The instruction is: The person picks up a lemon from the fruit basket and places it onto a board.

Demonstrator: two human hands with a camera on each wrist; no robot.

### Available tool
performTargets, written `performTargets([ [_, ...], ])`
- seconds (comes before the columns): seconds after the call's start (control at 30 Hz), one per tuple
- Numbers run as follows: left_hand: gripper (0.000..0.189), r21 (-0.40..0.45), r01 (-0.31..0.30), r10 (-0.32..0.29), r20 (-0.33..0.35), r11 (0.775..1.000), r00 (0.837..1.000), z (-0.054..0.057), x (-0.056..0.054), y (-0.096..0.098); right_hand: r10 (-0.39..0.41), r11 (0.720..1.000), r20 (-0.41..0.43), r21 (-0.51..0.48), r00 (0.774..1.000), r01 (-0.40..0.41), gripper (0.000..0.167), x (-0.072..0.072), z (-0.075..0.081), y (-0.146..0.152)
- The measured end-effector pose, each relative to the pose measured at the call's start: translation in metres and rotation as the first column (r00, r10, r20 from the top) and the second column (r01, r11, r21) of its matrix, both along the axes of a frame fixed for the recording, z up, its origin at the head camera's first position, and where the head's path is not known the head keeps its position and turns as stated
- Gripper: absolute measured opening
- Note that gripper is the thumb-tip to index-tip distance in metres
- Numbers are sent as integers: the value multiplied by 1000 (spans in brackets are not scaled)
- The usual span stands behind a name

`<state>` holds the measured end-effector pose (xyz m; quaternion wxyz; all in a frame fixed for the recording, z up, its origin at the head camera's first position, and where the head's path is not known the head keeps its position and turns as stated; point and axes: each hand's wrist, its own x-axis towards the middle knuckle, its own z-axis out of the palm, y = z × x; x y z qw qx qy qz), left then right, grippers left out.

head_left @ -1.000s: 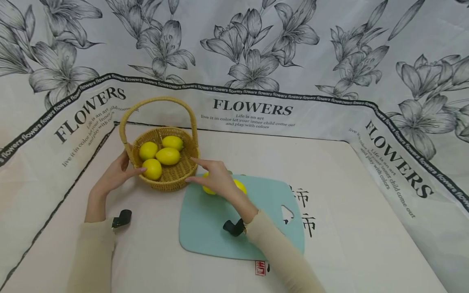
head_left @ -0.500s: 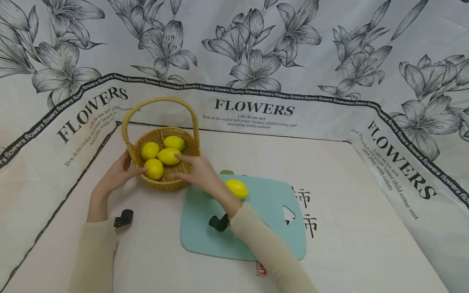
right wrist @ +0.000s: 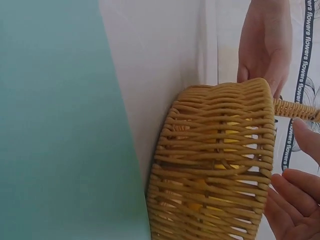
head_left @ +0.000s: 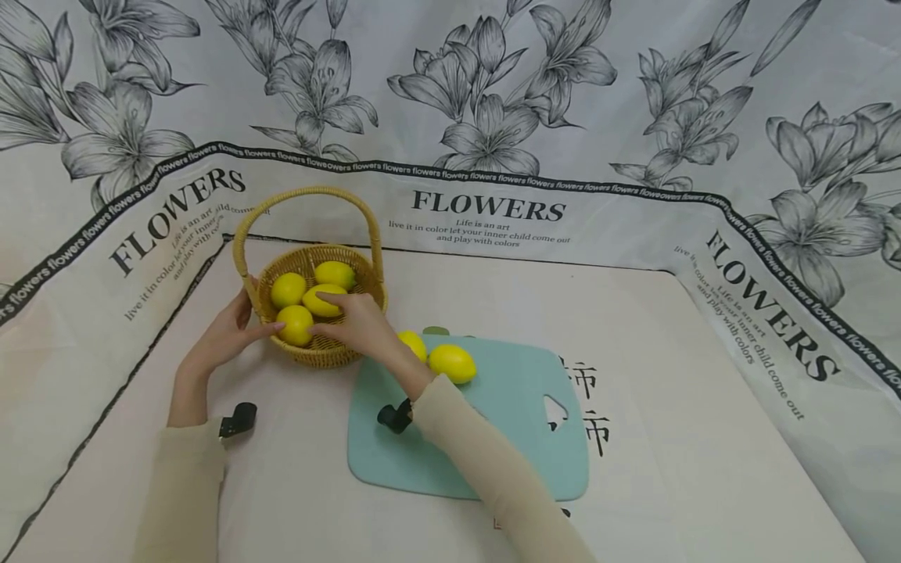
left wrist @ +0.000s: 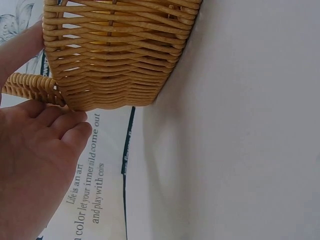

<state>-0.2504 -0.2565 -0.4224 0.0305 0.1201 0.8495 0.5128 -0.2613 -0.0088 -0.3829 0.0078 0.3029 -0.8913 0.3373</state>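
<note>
A wicker basket [head_left: 320, 357] with a tall arched handle stands at the back left and holds several yellow lemons [head_left: 288, 290]. At its left side my left hand [head_left: 227, 338] grips it, thumb over the rim beside the nearest lemon [head_left: 294, 325]; the left wrist view shows the fingers against the woven wall [left wrist: 120, 60]. My right hand [head_left: 364, 327] reaches over the right rim, thumb and forefinger spread apart. Its forefinger overlaps the middle lemon [head_left: 314, 302] in the head view. From the right wrist, the fingers [right wrist: 295, 195] appear above the rim, holding nothing.
Right of the basket lies a light blue cutting board [head_left: 521, 391] with a cut-out near its right end. Two lemons, one [head_left: 453, 363] in full sight and another [head_left: 411, 344] partly behind my right wrist, rest at its back edge. Flower-printed cloth [head_left: 486, 211] rises behind.
My right hand has moved left from over the board's back edge into the basket's opening, uncovering the two lemons on the board. The left hand stays on the basket.
</note>
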Motion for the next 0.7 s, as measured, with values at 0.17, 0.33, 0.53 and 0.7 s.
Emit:
performTargets([
  [0.17,95,-3,-2,2,0,1000,1000,-3,-2,-2,-14,999,44,33,999,13,58,-3,-4,-10],
  [0.33,96,-10,-6,6,-3,1000,1000,-5,-3,-5,-2,999,28,50,1000,1,58,-7,-7,-21],
  [0.53,95,0,-3,3,-10,1000,1000,-5,-2,-5,29,997,34,77,999,-31,56,-13,-9,-30],
  [0.7,95,12,9,-8,-21,1000,1000,-5,-2,-4,38,994,66,97,997,-45,55,-16,-12,-33],
])
